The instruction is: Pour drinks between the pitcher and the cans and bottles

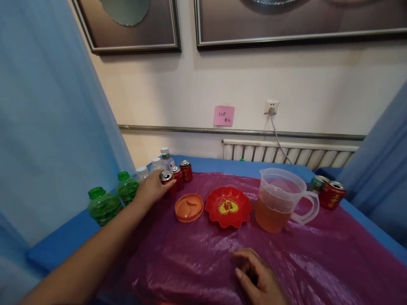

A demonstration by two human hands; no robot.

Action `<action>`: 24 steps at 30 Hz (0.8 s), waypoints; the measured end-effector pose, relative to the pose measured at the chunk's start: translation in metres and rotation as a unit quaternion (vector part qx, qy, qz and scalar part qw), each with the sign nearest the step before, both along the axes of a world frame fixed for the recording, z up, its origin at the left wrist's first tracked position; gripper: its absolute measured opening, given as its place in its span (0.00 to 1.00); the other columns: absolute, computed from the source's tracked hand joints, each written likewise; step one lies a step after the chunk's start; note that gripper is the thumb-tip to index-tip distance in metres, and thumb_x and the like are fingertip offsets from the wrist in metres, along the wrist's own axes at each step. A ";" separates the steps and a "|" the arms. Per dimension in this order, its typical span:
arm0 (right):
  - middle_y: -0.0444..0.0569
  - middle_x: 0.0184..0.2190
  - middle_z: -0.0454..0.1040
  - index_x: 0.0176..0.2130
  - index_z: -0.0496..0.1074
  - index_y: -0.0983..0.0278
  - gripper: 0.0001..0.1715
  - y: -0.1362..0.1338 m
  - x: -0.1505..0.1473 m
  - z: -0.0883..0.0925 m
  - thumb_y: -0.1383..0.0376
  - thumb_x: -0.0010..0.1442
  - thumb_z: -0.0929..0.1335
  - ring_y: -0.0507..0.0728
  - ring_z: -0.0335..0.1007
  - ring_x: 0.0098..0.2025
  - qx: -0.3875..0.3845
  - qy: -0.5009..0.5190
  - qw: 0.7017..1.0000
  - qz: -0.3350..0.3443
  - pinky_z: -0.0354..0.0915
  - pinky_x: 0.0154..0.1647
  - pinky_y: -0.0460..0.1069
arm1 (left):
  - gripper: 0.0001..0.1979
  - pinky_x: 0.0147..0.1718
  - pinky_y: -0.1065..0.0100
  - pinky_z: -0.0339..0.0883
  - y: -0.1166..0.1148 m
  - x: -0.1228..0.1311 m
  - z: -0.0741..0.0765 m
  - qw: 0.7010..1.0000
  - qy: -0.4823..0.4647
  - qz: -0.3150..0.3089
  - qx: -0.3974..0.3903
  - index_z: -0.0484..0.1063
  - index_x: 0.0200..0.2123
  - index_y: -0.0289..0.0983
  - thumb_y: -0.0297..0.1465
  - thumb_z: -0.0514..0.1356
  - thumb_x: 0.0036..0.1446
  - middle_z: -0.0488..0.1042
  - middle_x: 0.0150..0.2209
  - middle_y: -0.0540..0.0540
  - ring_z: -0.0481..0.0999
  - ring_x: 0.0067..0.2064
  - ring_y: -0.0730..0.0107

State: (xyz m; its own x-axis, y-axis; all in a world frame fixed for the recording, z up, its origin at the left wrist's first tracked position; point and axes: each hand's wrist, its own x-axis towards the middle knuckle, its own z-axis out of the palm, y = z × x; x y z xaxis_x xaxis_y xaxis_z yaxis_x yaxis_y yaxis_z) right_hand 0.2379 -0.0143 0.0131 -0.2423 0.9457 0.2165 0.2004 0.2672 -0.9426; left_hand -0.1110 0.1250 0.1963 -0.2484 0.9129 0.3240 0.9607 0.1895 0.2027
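My left hand (pixel 152 187) reaches out to the left and is closed around a red drink can (pixel 166 177) with a pull tab on top. Two more red cans, a middle one (pixel 178 178) and a far one (pixel 186 171), stand in a row just behind it. My right hand (pixel 258 275) hovers low over the front of the table, fingers loosely curled and apart from the thumb, holding nothing. Beyond it lie a red scalloped plate (pixel 213 207) with a yellow print and an orange round lid (pixel 181 215). Clear bottles stand beside my left hand, partly hidden by it.
A plastic jug (pixel 276 207) with amber liquid stands right of the plate. Farther right are a red can (pixel 332 195) and a green can (pixel 318 184). Green-capped bottles (pixel 104 206) line the left edge. Purple plastic sheeting (pixel 190 262) covers the blue table; blue curtains (pixel 57 106) hang at both sides.
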 end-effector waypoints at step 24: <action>0.49 0.41 0.78 0.44 0.75 0.58 0.12 -0.002 0.024 0.029 0.68 0.60 0.68 0.55 0.76 0.39 0.116 -0.011 0.993 0.032 0.71 0.40 0.48 | 0.24 0.60 0.44 0.63 -0.017 0.044 0.014 0.983 0.152 -0.092 0.051 0.65 0.57 0.31 0.41 0.46 0.67 0.68 0.62 0.35 0.69 0.62 0.42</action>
